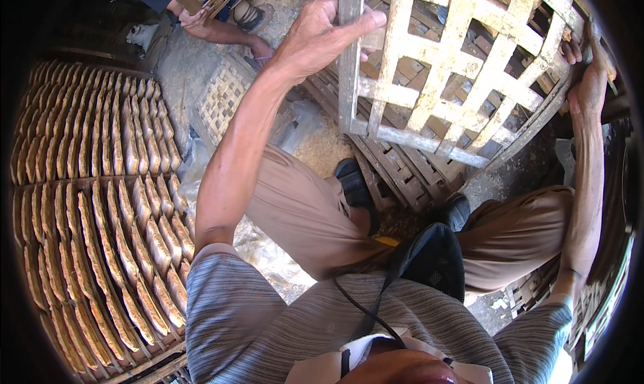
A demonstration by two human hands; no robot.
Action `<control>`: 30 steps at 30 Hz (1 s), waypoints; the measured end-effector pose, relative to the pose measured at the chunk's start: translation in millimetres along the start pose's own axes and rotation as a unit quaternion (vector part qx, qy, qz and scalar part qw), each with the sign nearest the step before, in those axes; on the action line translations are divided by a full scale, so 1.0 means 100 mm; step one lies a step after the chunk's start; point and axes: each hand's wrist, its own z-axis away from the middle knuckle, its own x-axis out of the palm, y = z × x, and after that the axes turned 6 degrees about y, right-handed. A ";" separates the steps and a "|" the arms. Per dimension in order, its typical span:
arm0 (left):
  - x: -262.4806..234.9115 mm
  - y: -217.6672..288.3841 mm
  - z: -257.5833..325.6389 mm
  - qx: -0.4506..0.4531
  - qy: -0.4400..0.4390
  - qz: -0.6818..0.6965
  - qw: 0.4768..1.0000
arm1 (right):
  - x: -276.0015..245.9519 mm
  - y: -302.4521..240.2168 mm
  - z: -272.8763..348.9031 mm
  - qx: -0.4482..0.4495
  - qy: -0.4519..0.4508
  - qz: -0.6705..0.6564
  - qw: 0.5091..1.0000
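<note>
I hold a pale woven bamboo lattice tray (443, 75) up in front of me with both hands. My left hand (318, 35) grips its left edge, thumb over the frame. On the right rim, my right hand (590, 82) is closed around the tray's edge. Beneath the tray lies a stack of similar darker lattice trays (396, 169) on the ground, by my feet.
On my left, racks (94, 203) hold rows of overlapping flat tan crackers. A small woven mat (225, 95) lies on the concrete floor. Another person's hands (201, 21) work with a lattice piece at the top left. More trays lean at the right (597, 297).
</note>
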 end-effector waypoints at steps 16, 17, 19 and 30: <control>-0.26 -0.02 0.18 -0.061 -0.138 -0.116 0.982 | -0.17 -0.13 -0.21 -0.050 0.054 -0.023 0.997; -0.29 -0.04 0.20 -0.064 -0.161 -0.121 0.977 | -0.18 -0.12 -0.21 -0.051 0.058 -0.028 0.997; -0.32 -0.09 0.22 -0.039 -0.149 -0.066 0.986 | -0.21 -0.12 -0.25 -0.045 0.057 -0.025 0.997; -0.21 0.25 0.27 -0.046 -0.088 -0.281 0.954 | 0.06 -0.27 0.06 -0.035 0.091 -0.029 0.995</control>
